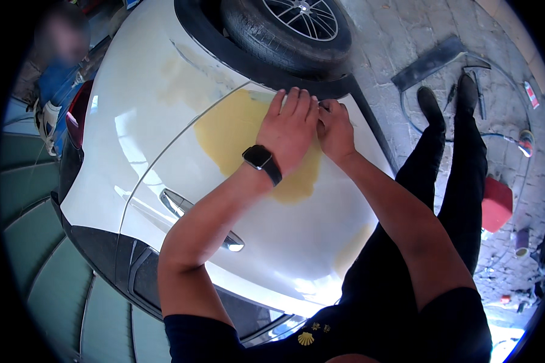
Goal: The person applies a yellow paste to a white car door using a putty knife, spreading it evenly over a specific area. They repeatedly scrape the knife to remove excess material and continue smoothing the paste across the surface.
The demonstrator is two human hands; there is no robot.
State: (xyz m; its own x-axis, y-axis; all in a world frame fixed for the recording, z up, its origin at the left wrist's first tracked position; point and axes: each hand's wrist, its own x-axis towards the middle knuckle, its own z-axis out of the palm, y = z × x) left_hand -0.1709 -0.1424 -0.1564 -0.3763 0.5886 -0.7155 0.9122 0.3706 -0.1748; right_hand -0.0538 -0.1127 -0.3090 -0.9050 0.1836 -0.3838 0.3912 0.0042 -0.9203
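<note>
My left hand (289, 127) lies flat on the car's rear door (284, 242), its fingers stretched toward the wheel arch. Beneath it spreads a yellowish filler patch (221, 133) on the white paint. A dark watch (261, 160) is strapped round my left wrist. Close beside it, my right hand (336, 134) is curled at the patch's edge near the arch. Its fingers are bent together, and a small dark bit shows by the thumb; what it is, I cannot make out. The door handle (203, 221) is nearer my left forearm.
The rear wheel (297, 30) stands beyond my hands. On the paved floor at right lie a dark flat board (430, 62), a hammer (481, 91), a hose (507, 78), a tube (531, 95) and a red container (496, 204). Another person (60, 54) is at far left.
</note>
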